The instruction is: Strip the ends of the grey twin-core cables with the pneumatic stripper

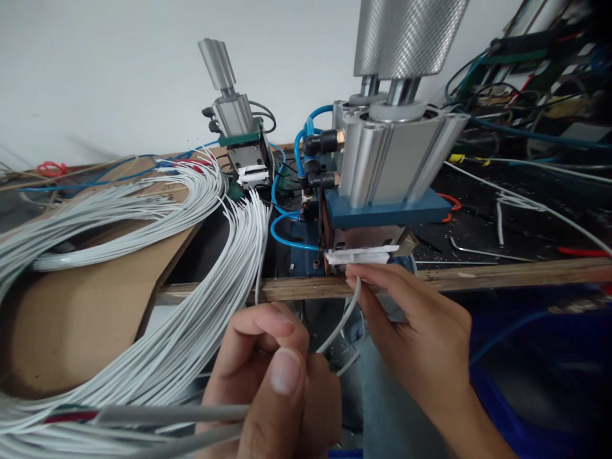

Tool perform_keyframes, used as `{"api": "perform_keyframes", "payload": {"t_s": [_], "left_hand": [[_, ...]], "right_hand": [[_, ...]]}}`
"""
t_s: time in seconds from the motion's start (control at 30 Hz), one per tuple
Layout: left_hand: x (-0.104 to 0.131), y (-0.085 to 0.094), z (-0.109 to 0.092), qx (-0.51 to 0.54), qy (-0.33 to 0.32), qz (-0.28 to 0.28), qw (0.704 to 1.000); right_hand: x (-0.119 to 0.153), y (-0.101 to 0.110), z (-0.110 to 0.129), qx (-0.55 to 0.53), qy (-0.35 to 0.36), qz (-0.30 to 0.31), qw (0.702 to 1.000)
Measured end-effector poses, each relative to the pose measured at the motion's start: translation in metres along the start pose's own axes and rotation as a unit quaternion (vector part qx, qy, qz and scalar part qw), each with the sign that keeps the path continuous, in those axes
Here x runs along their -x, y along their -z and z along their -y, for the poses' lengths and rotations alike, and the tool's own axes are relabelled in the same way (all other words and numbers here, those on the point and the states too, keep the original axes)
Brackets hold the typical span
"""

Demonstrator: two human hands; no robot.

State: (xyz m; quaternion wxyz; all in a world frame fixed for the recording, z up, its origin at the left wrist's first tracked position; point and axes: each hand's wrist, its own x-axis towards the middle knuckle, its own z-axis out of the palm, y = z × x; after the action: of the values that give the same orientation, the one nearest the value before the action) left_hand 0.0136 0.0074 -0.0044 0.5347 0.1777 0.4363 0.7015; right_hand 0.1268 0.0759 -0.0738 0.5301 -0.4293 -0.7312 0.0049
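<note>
My right hand (421, 331) pinches a light grey cable (338, 328) between thumb and fingertips. The pinched end is right at the white-taped mouth (358, 255) of a pneumatic wire stripper (382, 166); whether it is inside cannot be told. From there the cable curves down behind my left hand (282, 389). That hand is closed, with two grey cable lengths (172, 413) running out of it to the left. One of them has its jacket cut back, baring red and dark green inner wires (71, 414). Palm and lower fingers of the left hand are partly hidden.
A large bundle of white cables (205, 312) lies over cardboard (81, 319) at the left. Behind stands a second, smaller pneumatic machine (234, 115). Blue air hoses (275, 233) loop beside the nearer one. A hex key (488, 250) lies right, near the wooden bench edge (502, 275).
</note>
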Motion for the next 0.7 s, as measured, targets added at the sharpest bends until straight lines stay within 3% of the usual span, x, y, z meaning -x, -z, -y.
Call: {"api": "perform_keyframes", "payload": {"t_s": [0.33, 0.53, 0.7], "left_hand": [[-0.001, 0.003, 0.002, -0.013, -0.024, 0.012, 1.000], [-0.003, 0.009, 0.002, -0.010, 0.037, 0.016, 0.999], [-0.008, 0.012, 0.003, -0.011, 0.127, 0.002, 0.992]], "right_hand": [[0.000, -0.001, 0.001, -0.011, 0.002, 0.001, 1.000], [0.005, -0.002, -0.002, -0.011, 0.006, -0.005, 1.000], [0.010, -0.005, -0.006, -0.012, 0.011, -0.002, 1.000]]}}
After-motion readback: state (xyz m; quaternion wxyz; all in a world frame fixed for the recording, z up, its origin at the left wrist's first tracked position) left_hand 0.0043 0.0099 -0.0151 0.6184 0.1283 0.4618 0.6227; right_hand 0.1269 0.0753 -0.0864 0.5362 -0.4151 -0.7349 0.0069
